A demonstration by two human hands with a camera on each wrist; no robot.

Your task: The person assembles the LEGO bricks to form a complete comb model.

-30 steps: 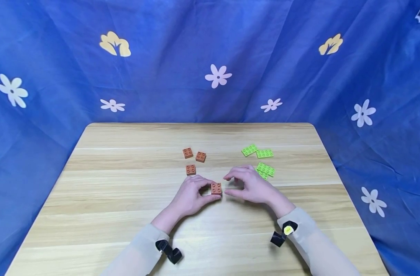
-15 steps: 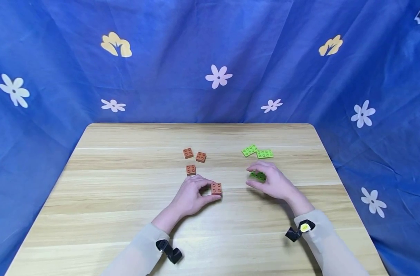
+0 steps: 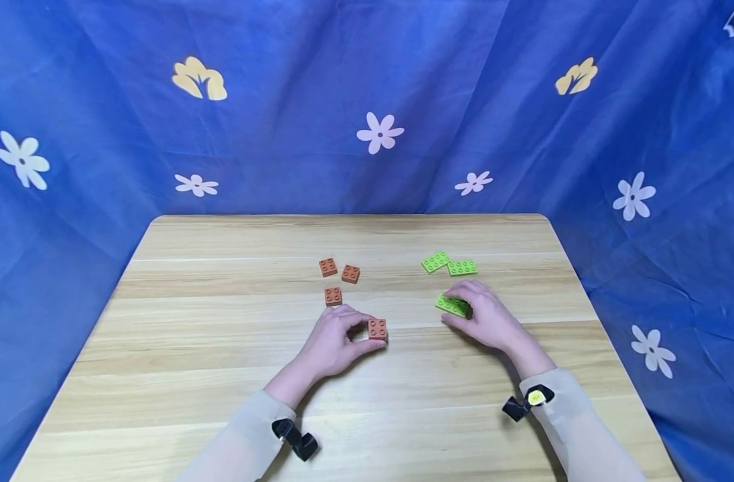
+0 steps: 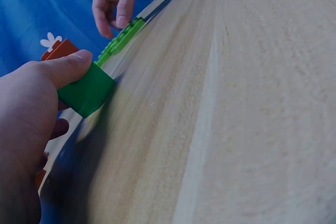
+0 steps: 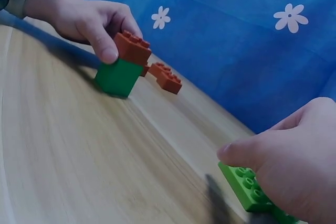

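The left hand (image 3: 327, 341) pinches a brown brick (image 3: 377, 329) around the middle of the table (image 3: 162, 402). From the head only that brown top shows; both wrist views reveal a green block (image 5: 118, 78) under it. Nearer the table's right edge, the right hand (image 3: 486, 318) curves over a lime brick (image 3: 450, 305); whether it pinches it, I cannot tell.

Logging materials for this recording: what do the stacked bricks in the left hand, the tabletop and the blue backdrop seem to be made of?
Stacked bricks: probably moulded plastic, smooth-looking, with crisp edges and round studs.
Tabletop: wood or wood-look laminate, smooth; visible grain doesn't settle which.
Blue backdrop: likely printed fabric, faint sheen, judging by its soft folds.
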